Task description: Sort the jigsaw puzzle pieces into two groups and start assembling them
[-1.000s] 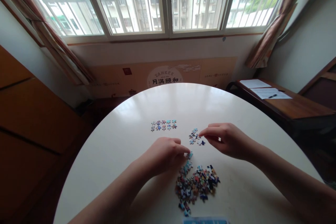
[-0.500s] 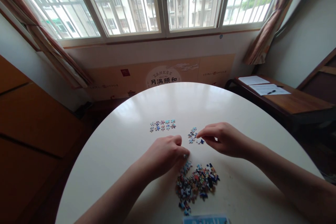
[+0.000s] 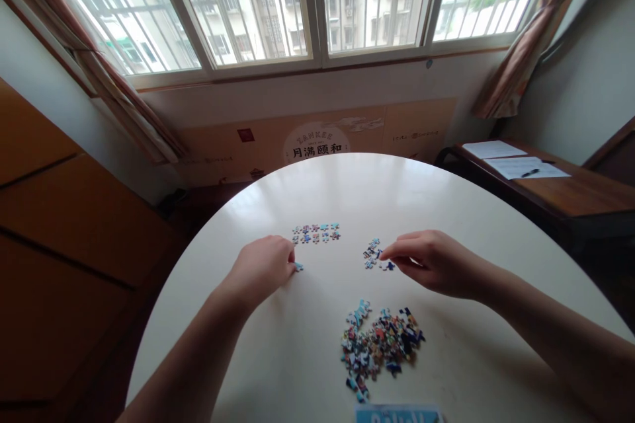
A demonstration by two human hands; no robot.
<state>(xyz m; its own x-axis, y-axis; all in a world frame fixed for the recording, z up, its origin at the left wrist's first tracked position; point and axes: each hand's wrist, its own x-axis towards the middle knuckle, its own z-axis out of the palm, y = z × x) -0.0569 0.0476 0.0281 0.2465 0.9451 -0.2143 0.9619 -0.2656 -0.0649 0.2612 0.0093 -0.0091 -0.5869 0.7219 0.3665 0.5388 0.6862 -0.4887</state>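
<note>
On the white table, my left hand (image 3: 265, 269) pinches a light-blue jigsaw puzzle piece (image 3: 298, 267) just below the left end of two neat rows of puzzle pieces (image 3: 316, 233). My right hand (image 3: 421, 258) hovers low over a small cluster of puzzle pieces (image 3: 371, 254), its fingertips drawn together at the cluster's right side. Whether a piece sits in those fingertips is too small to make out. Nearer to me lies a larger mixed pile of puzzle pieces (image 3: 381, 344), with light-blue ones at its upper left.
A blue box or card with white lettering (image 3: 397, 414) lies at the table's near edge. The round white table (image 3: 208, 344) stands before a barred window. At the right, a wooden side table (image 3: 590, 193) bears papers (image 3: 526, 168) and a pen. Cabinets stand at the left.
My left hand has moved left and away from the big pile, carrying a puzzle piece to below the rows. My right hand stays by the small cluster. The view has shifted slightly.
</note>
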